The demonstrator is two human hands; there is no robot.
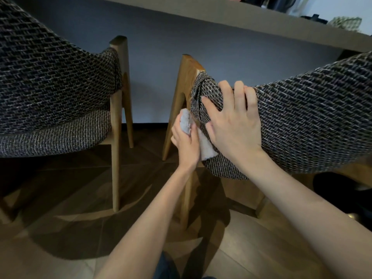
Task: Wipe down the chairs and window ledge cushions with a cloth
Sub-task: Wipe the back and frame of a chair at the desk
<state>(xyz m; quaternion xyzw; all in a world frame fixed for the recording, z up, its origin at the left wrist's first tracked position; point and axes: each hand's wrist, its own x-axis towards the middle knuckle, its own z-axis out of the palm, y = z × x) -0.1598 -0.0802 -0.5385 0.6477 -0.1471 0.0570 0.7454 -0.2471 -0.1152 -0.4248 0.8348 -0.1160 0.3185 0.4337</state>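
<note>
Setting: dark wood-plank floor [70,248], grey-blue wall panel [161,47], brown counter top [241,15] above.

Chairs, two: black-and-white woven tweed shells on light wooden legs. Left tweed chair [50,87] untouched; right tweed chair [312,117] attended.

Hands, two, forearms bare. Right hand [233,125]: palm flat on the right chair's outer side, fingers curled over its top edge, gripping it. Left hand [186,141]: wrapped round one folded white fluffy cloth [206,150], holding it against the chair's wooden front post [186,77], below the fabric edge.

Cloth: long axis diagonal, upper-left to lower-right.
</note>
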